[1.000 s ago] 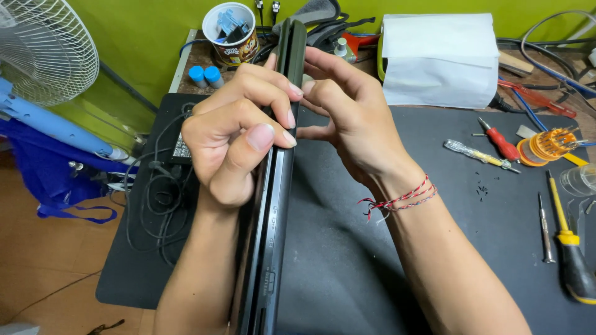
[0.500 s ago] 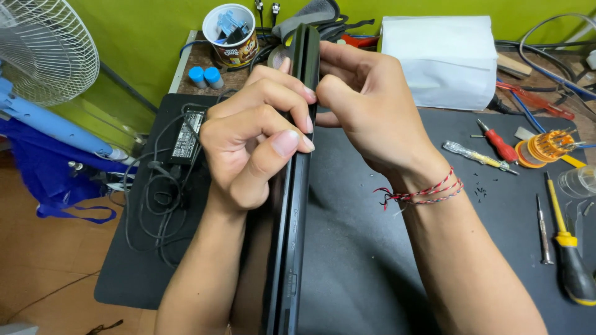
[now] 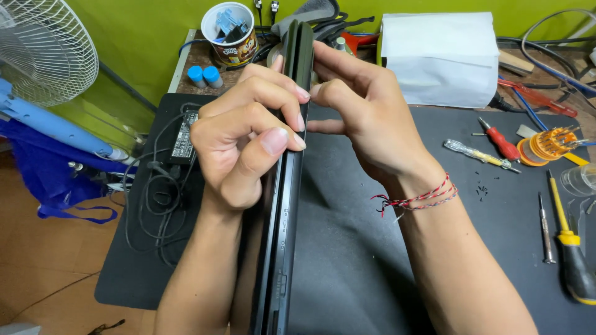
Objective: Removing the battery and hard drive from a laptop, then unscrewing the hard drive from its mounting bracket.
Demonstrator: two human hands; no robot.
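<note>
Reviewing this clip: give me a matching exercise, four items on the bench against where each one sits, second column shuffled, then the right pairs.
Items:
1. closed laptop
2. power adapter
3. red-handled screwdriver
4. paper cup

Places:
A. at the back by the green wall, holding small parts
B. on the mat's left side, amid coiled cable
C. stood on edge, pinched between left hand and right hand
D. on the mat right of the right hand

Pairs: 1-C, 2-B, 3-D, 4-A
</note>
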